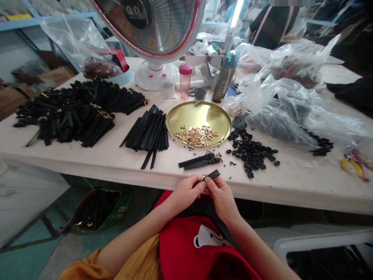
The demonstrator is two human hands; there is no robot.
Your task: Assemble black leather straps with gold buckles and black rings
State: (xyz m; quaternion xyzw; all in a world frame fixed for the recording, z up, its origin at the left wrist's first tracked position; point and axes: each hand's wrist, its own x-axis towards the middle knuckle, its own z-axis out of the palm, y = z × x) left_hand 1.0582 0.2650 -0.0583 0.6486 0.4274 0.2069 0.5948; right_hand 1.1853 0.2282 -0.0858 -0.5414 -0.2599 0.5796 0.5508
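Between my two hands, just over the table's front edge, is a short black strap [213, 174] with a small gold buckle [203, 177]. My left hand [189, 191] pinches the strap by the buckle, and my right hand [220, 193] grips it with the thumb on top. A few black straps with buckles [199, 161] lie on the table just beyond. Behind them, a round gold tray [201, 111] carries a heap of gold buckles [196, 136]. Plain black straps [148, 130] are piled to its left, and small black loops [256, 151] lie scattered to its right.
A large heap of buckled straps [75, 111] covers the table's left. A fan [157, 74], a pink bottle [185, 82] and a dark bottle [223, 79] stand behind the tray. Plastic bags [291, 109] and yellow-handled pliers [351, 166] are at right. A person [272, 25] is in the background.
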